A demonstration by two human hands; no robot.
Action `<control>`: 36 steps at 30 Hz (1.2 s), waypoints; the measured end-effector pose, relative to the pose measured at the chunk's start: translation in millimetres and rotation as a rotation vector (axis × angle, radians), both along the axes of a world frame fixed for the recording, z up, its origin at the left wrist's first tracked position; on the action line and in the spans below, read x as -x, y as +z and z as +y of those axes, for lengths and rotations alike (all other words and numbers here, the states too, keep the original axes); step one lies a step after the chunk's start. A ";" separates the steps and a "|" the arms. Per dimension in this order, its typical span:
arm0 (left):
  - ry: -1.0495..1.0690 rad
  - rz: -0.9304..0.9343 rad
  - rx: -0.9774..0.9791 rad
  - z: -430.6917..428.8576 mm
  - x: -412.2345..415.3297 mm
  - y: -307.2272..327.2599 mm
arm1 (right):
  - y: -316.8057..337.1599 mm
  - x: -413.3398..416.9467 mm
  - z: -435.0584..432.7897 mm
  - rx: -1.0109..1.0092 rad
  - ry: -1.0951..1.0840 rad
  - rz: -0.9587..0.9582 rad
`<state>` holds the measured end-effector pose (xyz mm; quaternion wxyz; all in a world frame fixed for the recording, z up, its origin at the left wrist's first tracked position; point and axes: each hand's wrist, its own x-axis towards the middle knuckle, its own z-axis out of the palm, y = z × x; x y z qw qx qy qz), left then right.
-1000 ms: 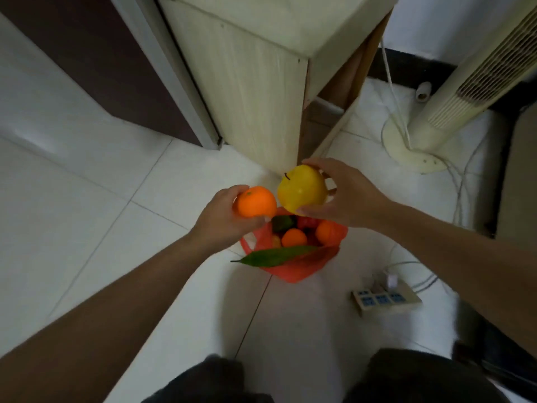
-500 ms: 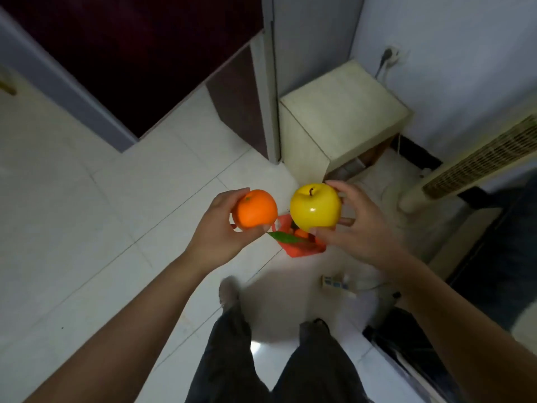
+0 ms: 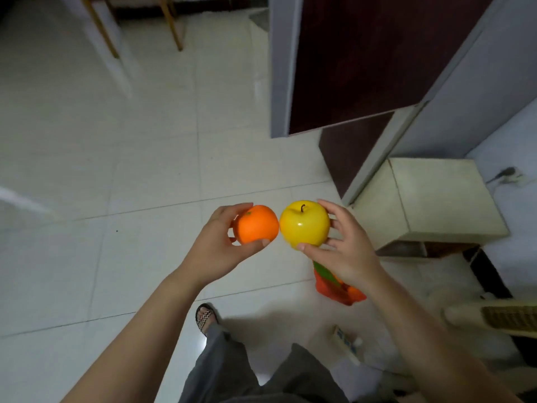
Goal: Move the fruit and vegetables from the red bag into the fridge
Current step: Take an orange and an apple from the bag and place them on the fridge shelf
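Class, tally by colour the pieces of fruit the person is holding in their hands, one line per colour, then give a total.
Orange: 1 (the orange, in the left hand)
Yellow: 1 (the apple, in the right hand)
Total: 2
What lies in the red bag is mostly hidden, so uncounted.

**Tiled room, cream cabinet at the right wall**

The floor (image 3: 116, 170) is glossy white tile with thin dark grout lines. A bright light glare (image 3: 203, 343) reflects off it at bottom centre. Wooden furniture legs (image 3: 173, 27) stand at top left, blurred. A small cream cabinet (image 3: 436, 199) sits on the floor by the pale wall (image 3: 511, 135) at right. A wall socket (image 3: 507, 175) with a dark plug is just beside the cabinet. A white tower fan (image 3: 508, 318) is at the lower right edge. A power strip (image 3: 347, 343) lies on the floor near it. The light is dim and cool overall.
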<state>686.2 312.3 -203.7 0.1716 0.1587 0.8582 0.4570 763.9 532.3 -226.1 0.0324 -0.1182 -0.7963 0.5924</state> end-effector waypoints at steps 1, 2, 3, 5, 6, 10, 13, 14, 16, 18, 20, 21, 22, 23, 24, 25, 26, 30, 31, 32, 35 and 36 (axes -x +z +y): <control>0.025 -0.002 0.002 -17.9 8.5 1.0 | -1.5 15.0 -15.8 0.011 0.023 0.006; 0.050 -0.001 0.006 -36.3 18.5 1.8 | -2.8 31.3 -32.4 0.019 0.048 0.008; 0.076 0.005 0.011 -55.2 30.3 2.5 | -4.1 49.4 -49.7 0.021 0.075 0.009; 0.124 0.030 0.025 -94.8 58.0 5.7 | -5.5 89.9 -88.1 0.029 0.121 0.003; 0.143 0.050 0.036 -113.9 72.8 8.5 | -5.3 110.5 -107.9 0.045 0.133 -0.008; 0.208 0.138 0.109 -188.2 127.9 17.8 | 0.7 186.9 -184.1 0.122 0.171 -0.025; 0.206 0.163 0.158 -235.1 158.6 21.7 | 8.1 227.7 -228.5 0.160 0.236 0.020; 0.218 0.162 0.168 -247.2 167.5 22.4 | 9.0 237.4 -239.3 0.160 0.248 0.017; 0.256 0.160 0.156 -265.1 186.7 23.4 | 8.7 254.8 -254.5 0.135 0.267 0.002; 0.287 0.167 0.119 -274.7 208.5 21.9 | 7.0 274.7 -263.1 0.107 0.276 -0.008; 0.300 0.169 0.086 -276.5 232.9 18.2 | 5.3 298.6 -266.1 0.095 0.258 0.000; 0.301 0.169 0.081 -275.2 246.8 15.9 | 4.1 312.4 -266.0 0.086 0.245 0.013; 0.298 0.167 0.077 -272.4 262.2 14.2 | 3.6 327.1 -265.1 0.080 0.234 0.026; 0.288 0.163 0.071 -268.7 279.5 12.6 | 3.5 343.0 -262.9 0.075 0.225 0.035; 0.272 0.160 0.066 -263.5 298.6 10.9 | 2.4 360.0 -259.0 0.068 0.216 0.043; 0.253 0.159 0.063 -257.3 319.4 9.3 | 0.8 378.2 -253.5 0.064 0.207 0.046; 0.231 0.161 0.060 -250.0 341.2 8.1 | -1.1 397.3 -246.9 0.064 0.191 0.042; 0.168 0.174 0.051 -208.0 434.8 12.8 | -0.1 479.5 -211.2 0.086 0.122 0.036; 0.156 0.174 0.061 -195.9 457.1 15.9 | 2.1 499.2 -200.4 0.090 0.106 0.025; 0.139 0.174 0.072 -182.9 477.7 20.0 | 4.6 516.9 -188.5 0.090 0.086 0.014; 0.060 0.171 0.080 -139.3 542.2 33.1 | 14.7 566.9 -145.3 0.055 0.009 0.023; 0.039 0.168 0.076 -128.3 558.3 36.6 | 18.9 578.4 -135.3 0.044 -0.007 0.023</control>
